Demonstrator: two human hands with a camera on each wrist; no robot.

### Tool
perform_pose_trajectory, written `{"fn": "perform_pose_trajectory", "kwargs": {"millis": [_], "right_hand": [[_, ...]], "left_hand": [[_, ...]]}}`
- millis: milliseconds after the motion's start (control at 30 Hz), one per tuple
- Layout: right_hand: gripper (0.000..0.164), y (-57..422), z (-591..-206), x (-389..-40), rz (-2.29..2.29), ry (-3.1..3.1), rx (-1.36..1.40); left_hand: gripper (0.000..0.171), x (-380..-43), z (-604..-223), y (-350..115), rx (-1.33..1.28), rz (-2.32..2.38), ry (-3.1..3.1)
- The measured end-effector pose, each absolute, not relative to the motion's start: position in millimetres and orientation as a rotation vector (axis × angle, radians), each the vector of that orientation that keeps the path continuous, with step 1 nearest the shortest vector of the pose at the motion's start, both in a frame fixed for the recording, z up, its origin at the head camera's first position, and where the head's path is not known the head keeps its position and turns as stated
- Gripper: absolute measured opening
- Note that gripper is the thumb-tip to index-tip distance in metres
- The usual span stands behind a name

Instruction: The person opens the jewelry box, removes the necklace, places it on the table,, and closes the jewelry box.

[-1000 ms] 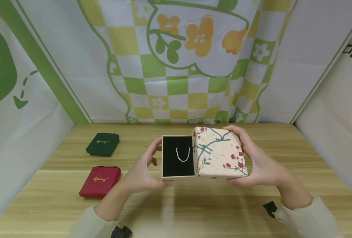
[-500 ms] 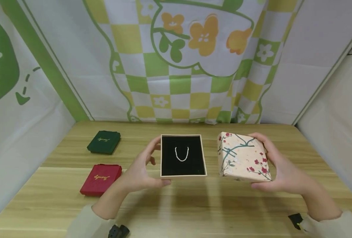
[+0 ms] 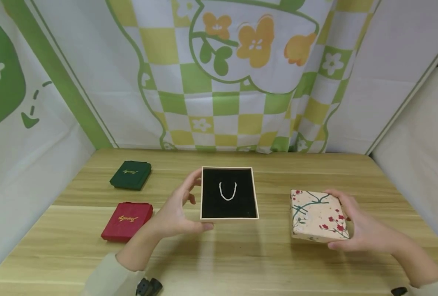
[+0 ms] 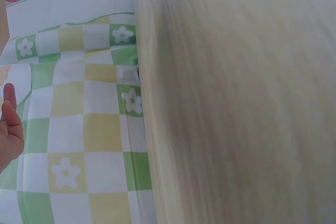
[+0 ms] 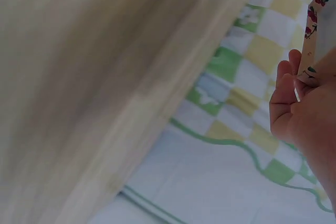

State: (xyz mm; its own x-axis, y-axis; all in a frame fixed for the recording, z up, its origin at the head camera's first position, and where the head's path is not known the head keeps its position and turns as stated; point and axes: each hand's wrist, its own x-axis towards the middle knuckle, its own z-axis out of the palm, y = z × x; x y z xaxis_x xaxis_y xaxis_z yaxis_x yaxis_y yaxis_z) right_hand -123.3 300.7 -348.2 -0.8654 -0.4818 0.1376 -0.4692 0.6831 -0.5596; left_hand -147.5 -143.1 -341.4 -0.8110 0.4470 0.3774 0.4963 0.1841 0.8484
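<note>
In the head view my left hand grips the left side of a square jewelry box base above the table. Its black padded inside faces up, and a pale beaded chain lies in a U on the padding. To the right, my right hand holds the box lid, cream with red blossoms and teal branches, by its right side. Base and lid are well apart. The right wrist view shows the right hand at the lid's edge. Only fingers of the left hand enter the left wrist view.
A dark green jewelry box sits at the back left of the wooden table. Nearer, beside the left forearm, lies a red jewelry box. A checked curtain hangs along the table's far edge.
The right hand has carried the lid off to the right, away from the base, and then lower toward the table. The left hand and the base have stayed nearly in place.
</note>
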Motion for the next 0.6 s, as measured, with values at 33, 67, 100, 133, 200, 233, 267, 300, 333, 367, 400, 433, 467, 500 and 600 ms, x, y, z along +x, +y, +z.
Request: {"fn": "perform_pose_trajectory", "kwargs": {"millis": [33,67,100,133,200,233,267,300,333,367,400,433,467,500,600], "right_hand": [[0.116,303.5,-351.3,-123.0,-0.915,2.862,-0.785],[0.118,306.4,-354.6,-122.7,-0.891,2.862,-0.762],[0.118,309.1,-357.9,-122.4,-0.87,2.862,-0.753],[0.119,312.1,-361.6,-121.7,-0.855,2.863,-0.754],[0.119,317.6,-369.1,-120.4,-0.786,2.893,-0.766],[0.12,319.9,-372.7,-119.5,-0.751,2.909,-0.771],[0.12,321.8,-375.9,-118.8,-0.731,2.917,-0.778],[0.12,323.2,-378.9,-118.1,-0.712,2.925,-0.783],[0.121,324.4,-381.3,-117.4,-0.692,2.929,-0.781],[0.121,325.4,-383.2,-116.8,-0.687,2.923,-0.778],[0.122,326.1,-384.5,-116.4,-0.694,2.914,-0.776],[0.122,326.8,-385.3,-116.1,-0.701,2.9,-0.766],[0.123,327.3,-385.7,-116.0,-0.705,2.888,-0.759],[0.123,327.8,-385.9,-116.2,-0.696,2.884,-0.756],[0.123,329.3,-385.2,-117.2,-0.663,2.877,-0.738]], "left_hand": [[0.102,-147.6,-341.2,-143.3,-0.949,-1.733,-2.385],[0.101,-147.5,-340.9,-143.4,-0.947,-1.73,-2.389],[0.101,-147.4,-340.4,-143.4,-0.945,-1.728,-2.393],[0.101,-147.4,-340.1,-143.0,-0.944,-1.724,-2.397],[0.101,-147.4,-339.8,-142.5,-0.945,-1.72,-2.401],[0.101,-147.5,-339.6,-142.2,-0.943,-1.717,-2.405],[0.101,-147.5,-339.4,-142.1,-0.942,-1.717,-2.409],[0.101,-147.5,-339.3,-141.9,-0.943,-1.717,-2.409],[0.101,-147.6,-339.5,-141.9,-0.945,-1.715,-2.411],[0.101,-147.7,-339.5,-141.8,-0.949,-1.713,-2.412],[0.1,-147.8,-339.6,-141.7,-0.954,-1.707,-2.414],[0.1,-147.9,-339.9,-141.6,-0.958,-1.703,-2.415],[0.1,-147.9,-340.1,-141.5,-0.959,-1.701,-2.417],[0.1,-147.9,-340.3,-141.4,-0.964,-1.698,-2.417],[0.1,-147.4,-340.7,-140.9,-0.963,-1.693,-2.424]]}}
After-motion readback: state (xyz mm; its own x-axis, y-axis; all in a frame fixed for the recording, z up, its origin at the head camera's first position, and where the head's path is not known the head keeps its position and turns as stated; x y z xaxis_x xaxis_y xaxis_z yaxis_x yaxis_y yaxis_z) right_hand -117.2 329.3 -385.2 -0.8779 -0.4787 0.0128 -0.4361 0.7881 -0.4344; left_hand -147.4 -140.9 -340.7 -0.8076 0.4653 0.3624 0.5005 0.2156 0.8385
